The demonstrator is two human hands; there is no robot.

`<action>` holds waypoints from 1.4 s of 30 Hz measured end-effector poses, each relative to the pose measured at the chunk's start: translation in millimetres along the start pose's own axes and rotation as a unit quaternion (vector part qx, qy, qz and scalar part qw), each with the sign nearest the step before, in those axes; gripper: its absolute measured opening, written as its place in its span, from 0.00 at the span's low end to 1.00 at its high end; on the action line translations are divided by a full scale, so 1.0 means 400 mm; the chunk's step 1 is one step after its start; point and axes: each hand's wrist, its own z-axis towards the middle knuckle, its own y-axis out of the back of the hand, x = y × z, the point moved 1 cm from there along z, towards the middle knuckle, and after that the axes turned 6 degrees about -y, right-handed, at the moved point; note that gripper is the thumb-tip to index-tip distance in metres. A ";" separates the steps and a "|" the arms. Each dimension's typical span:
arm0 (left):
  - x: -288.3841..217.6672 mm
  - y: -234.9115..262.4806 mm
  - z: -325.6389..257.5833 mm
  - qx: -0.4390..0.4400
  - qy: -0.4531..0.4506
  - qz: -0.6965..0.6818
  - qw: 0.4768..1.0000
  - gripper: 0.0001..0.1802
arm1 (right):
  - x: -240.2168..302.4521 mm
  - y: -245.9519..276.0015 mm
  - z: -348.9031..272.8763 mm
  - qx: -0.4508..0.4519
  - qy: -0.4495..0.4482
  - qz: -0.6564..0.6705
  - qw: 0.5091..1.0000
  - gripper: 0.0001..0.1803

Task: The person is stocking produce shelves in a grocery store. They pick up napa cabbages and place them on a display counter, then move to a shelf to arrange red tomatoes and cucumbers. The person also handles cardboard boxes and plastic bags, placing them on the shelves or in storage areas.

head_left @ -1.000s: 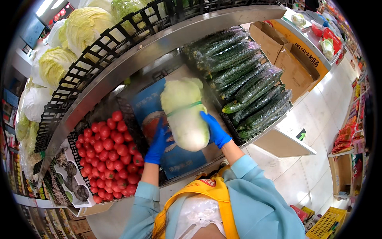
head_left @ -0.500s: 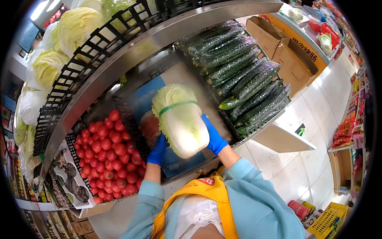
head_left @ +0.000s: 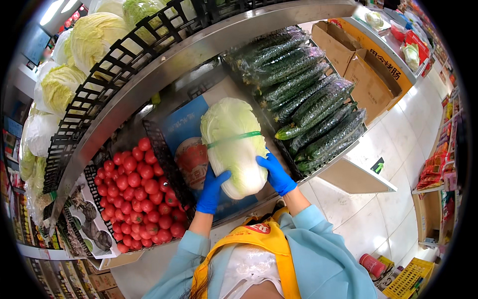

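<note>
Between my two blue-gloved hands is a napa cabbage (head_left: 236, 149), pale green and white, with a green band round its middle. Its leafy end points away from me and the white base is towards me. My left hand (head_left: 213, 188) presses against its lower left side, thumb on the front. On the right side my right hand (head_left: 277, 173) grips it, also with the thumb on the leaves. Fingers of both hands are partly hidden behind the cabbage. Beneath it lies a flat cardboard sheet (head_left: 186, 122) with blue printing, in the bay between tomatoes and cucumbers.
Red tomatoes (head_left: 142, 194) fill a black crate on the left. Plastic-wrapped cucumbers (head_left: 318, 107) lie in rows on the right. A metal shelf edge (head_left: 149, 74) curves above, with wrapped cabbages (head_left: 97, 40) behind a black plastic rack. Open cardboard boxes (head_left: 368, 74) stand at far right.
The cabbage has turned, so its band now slopes differently, and it has shifted slightly right. My left hand has moved right, its thumb now over the cabbage's front.
</note>
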 end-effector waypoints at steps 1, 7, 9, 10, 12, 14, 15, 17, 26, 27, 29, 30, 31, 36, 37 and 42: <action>-0.010 -0.006 -0.006 -0.003 -0.012 0.016 1.000 0.36 | -0.005 0.016 0.000 -0.024 -0.036 0.022 0.999 0.38; -0.014 0.006 -0.045 0.012 0.036 -0.086 0.996 0.35 | -0.021 0.032 -0.002 -0.092 -0.117 0.116 0.982 0.32; 0.002 0.018 -0.062 0.008 0.088 -0.179 0.980 0.35 | -0.021 0.007 -0.018 -0.140 -0.131 0.159 0.968 0.30; 0.012 0.021 -0.071 -0.004 0.117 -0.221 0.968 0.34 | -0.023 -0.019 -0.024 -0.090 -0.078 0.134 0.984 0.29; 0.013 0.032 -0.078 -0.005 0.149 -0.247 0.958 0.34 | -0.013 -0.069 -0.039 -0.021 0.032 0.033 0.999 0.26; -0.002 0.039 -0.073 0.017 0.158 -0.215 0.964 0.33 | 0.006 -0.108 -0.049 0.060 -0.004 0.191 0.980 0.26; -0.010 0.040 -0.070 0.028 0.153 -0.135 0.979 0.34 | 0.016 -0.127 -0.053 0.116 -0.035 0.267 0.956 0.26; -0.046 0.059 -0.051 0.050 0.132 0.028 0.990 0.34 | 0.034 -0.155 -0.058 0.078 -0.057 0.251 0.963 0.27; 0.040 0.104 -0.095 0.002 0.121 -0.324 0.938 0.33 | 0.083 -0.149 -0.071 -0.034 -0.025 -0.098 0.994 0.35; 0.054 0.112 -0.104 0.017 0.123 -0.366 0.922 0.33 | 0.070 -0.140 -0.069 0.015 -0.067 -0.046 0.997 0.35; 0.072 0.117 -0.119 0.050 0.122 -0.450 0.883 0.33 | 0.030 -0.125 -0.058 -0.003 -0.130 0.074 0.989 0.35; 0.072 0.120 -0.124 0.062 0.118 -0.435 0.890 0.33 | 0.005 -0.123 -0.051 -0.032 -0.135 0.052 0.989 0.33; 0.069 0.123 -0.127 0.043 0.125 -0.413 0.901 0.33 | -0.016 -0.127 -0.044 -0.013 -0.093 0.041 0.995 0.32; 0.013 0.146 -0.105 0.095 0.072 0.027 0.993 0.29 | -0.028 -0.171 -0.061 0.056 -0.056 0.209 0.975 0.27; 0.006 0.153 -0.095 0.076 0.046 0.043 0.995 0.28 | -0.006 -0.181 -0.077 0.030 -0.081 0.240 0.967 0.27; 0.063 0.150 -0.071 -0.002 0.039 -0.148 0.988 0.27 | 0.103 -0.262 -0.139 0.071 -0.003 -0.112 0.991 0.30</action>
